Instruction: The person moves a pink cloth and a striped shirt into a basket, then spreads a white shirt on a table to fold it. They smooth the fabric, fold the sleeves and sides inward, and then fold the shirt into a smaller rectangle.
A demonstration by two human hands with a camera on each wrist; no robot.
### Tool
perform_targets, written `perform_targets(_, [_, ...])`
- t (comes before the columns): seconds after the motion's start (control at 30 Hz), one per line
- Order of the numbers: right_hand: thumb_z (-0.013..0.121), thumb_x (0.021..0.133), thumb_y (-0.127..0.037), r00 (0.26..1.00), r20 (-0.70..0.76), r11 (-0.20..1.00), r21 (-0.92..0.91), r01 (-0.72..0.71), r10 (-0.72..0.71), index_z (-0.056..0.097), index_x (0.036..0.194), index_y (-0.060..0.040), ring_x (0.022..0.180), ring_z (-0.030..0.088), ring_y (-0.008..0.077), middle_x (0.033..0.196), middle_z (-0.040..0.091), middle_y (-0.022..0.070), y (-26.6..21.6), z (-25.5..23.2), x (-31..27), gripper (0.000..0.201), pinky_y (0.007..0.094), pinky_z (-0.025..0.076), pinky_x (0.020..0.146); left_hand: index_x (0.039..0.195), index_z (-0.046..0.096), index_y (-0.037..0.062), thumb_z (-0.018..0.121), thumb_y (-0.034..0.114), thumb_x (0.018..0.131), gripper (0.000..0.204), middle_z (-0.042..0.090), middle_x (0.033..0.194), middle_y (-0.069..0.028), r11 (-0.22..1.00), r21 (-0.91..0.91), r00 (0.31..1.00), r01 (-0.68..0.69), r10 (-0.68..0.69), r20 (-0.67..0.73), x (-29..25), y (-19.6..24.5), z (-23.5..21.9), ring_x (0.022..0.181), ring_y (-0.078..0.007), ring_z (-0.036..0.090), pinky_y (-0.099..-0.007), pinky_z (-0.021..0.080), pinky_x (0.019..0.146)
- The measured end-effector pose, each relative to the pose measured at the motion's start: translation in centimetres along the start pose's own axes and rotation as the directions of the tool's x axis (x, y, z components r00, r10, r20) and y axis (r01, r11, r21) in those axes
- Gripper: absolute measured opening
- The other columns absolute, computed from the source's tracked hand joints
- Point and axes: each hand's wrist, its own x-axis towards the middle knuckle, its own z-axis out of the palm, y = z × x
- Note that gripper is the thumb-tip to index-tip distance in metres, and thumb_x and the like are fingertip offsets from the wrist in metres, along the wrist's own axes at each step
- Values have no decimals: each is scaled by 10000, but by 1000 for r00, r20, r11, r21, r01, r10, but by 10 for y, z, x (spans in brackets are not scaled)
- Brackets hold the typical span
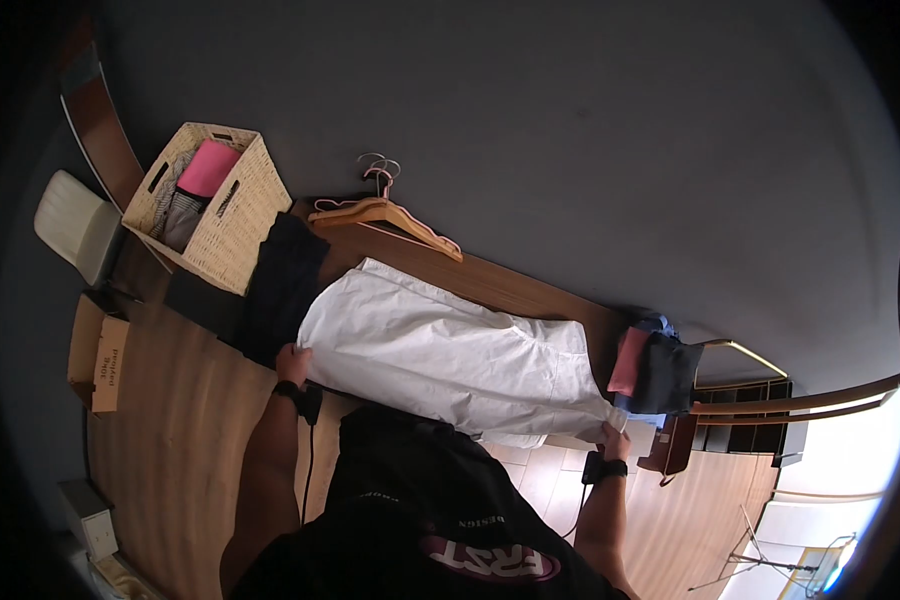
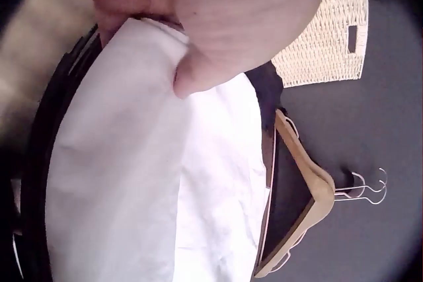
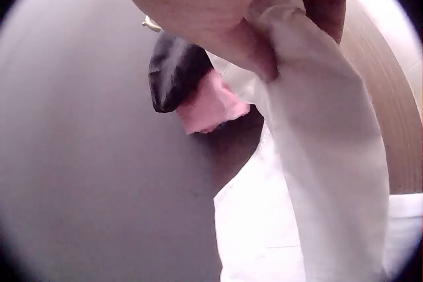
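A white shirt [image 1: 450, 360] lies stretched lengthwise over the brown table, its cloth lightly wrinkled. At its left end my left hand [image 1: 292, 364] pinches the curved edge, and in the left wrist view the thumb presses on top of the cloth [image 2: 125, 143]. My right hand [image 1: 615, 440] grips the narrower right end. Close up in the right wrist view, thumb and fingers hold a gathered strip of the fabric [image 3: 330, 136] that hangs down from them. The fingers underneath the cloth are partly hidden in both wrist views.
Wooden and pink hangers [image 1: 385, 212] rest behind the shirt against the dark wall. A woven basket [image 1: 240, 225] with clothes stands left, beside dark folded cloth [image 1: 280, 275]. Folded pink and black clothes [image 1: 655, 370] are stacked at the right end. A cardboard box [image 1: 98, 355] sits lower left.
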Motion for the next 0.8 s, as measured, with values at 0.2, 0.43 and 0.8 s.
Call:
perform_targets(0.2, [693, 810, -101, 998, 56, 999, -25, -24, 25, 647, 1070, 21, 808, 668, 223, 982, 675, 99, -5, 0, -19, 291, 329, 561, 648, 1086, 633, -63, 710, 244, 709, 492, 685, 1050, -230, 983, -169, 997, -65, 70, 26, -31, 24, -10, 997, -339, 661, -406, 493, 872])
perform_targets(0.43, [669, 807, -63, 977, 133, 985, 52, 162, -168, 640, 1080, -16, 824, 672, 195, 974, 682, 80, -50, 29, -48, 279, 317, 561, 691, 1120, 630, -61, 737, 231, 712, 513, 695, 1039, -180, 995, -94, 995, 17, -7, 103, -23, 25, -13, 945, -284, 667, -371, 502, 837])
perform_targets(0.8, [671, 821, -64, 970, 220, 994, -50, -97, 106, 637, 1077, -11, 811, 683, 242, 1003, 676, 100, -28, 11, -20, 264, 348, 595, 740, 1116, 658, -14, 731, 164, 784, 383, 700, 1030, -97, 906, -395, 988, -152, 146, -46, 17, 51, -45, 914, -168, 637, -314, 489, 824])
